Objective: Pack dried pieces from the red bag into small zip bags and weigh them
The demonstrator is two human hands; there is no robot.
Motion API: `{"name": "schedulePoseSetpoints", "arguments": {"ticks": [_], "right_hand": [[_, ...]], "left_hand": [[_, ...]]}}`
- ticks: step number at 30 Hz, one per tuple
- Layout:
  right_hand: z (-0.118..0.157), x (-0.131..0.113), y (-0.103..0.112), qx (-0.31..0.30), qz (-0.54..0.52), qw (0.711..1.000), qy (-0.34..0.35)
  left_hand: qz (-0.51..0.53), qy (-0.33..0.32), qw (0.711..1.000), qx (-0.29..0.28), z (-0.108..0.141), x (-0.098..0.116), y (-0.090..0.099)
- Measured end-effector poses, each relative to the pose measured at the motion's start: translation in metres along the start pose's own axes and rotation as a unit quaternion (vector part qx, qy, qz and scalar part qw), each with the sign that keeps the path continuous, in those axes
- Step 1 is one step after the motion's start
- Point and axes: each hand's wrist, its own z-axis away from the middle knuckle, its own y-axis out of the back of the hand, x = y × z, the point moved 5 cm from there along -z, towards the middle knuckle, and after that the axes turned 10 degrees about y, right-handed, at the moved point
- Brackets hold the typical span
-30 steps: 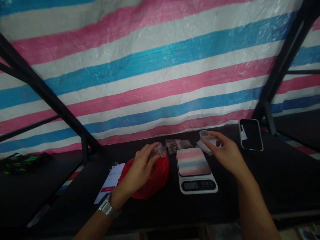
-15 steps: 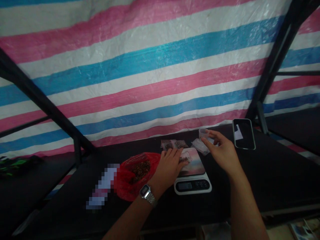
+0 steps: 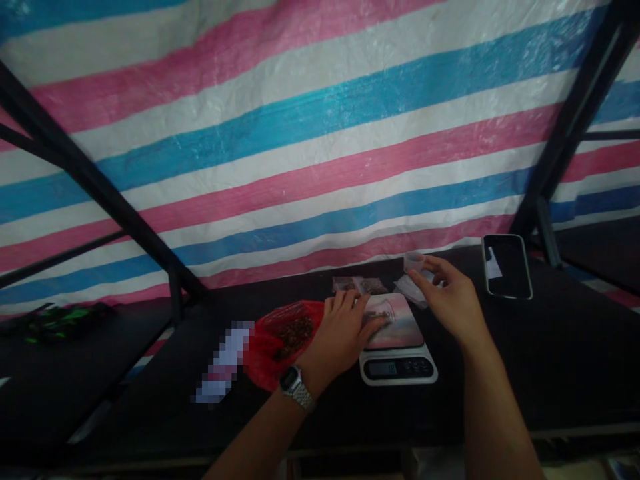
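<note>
meanwhile, at a black table point(image 3: 545, 380), my left hand point(image 3: 341, 337) sits on the platform of a digital kitchen scale point(image 3: 397, 367), fingers point(image 3: 345, 303) curled down over a clear plastic piece point(image 3: 379, 313), so mostly hidden that i cannot tell cup from bag, or whether it is gripped. a steel wristwatch point(image 3: 295, 387) circles that wrist. my right hand point(image 3: 450, 303), fingers narrowly curled, is at the scale's 1 o'clock, its fingertips point(image 3: 433, 263) at a small clear plastic cup point(image 3: 413, 262) above a crumpled clear wrapper point(image 3: 413, 291); touching or just beside, i cannot say. a red plastic bag point(image 3: 283, 347) of brown pieces point(image 3: 295, 330) lies at the scale's 9 o'clock, small packets point(image 3: 359, 285) at 11, a phone point(image 3: 507, 267) at 2. the step in hand looks like work on the scale; the next move calls for my left hand to clear the platform so the scale's display point(image 3: 381, 368) can be read.
</note>
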Motion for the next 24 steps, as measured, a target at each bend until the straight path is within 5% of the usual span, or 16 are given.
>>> {"name": "schedulePoseSetpoints", "arguments": {"ticks": [24], "right_hand": [[-0.001, -0.003, -0.012, -0.034, 0.03, 0.999, 0.015]], "left_hand": [[0.048, -0.021, 0.999, 0.007, -0.015, 0.01, -0.015]]}}
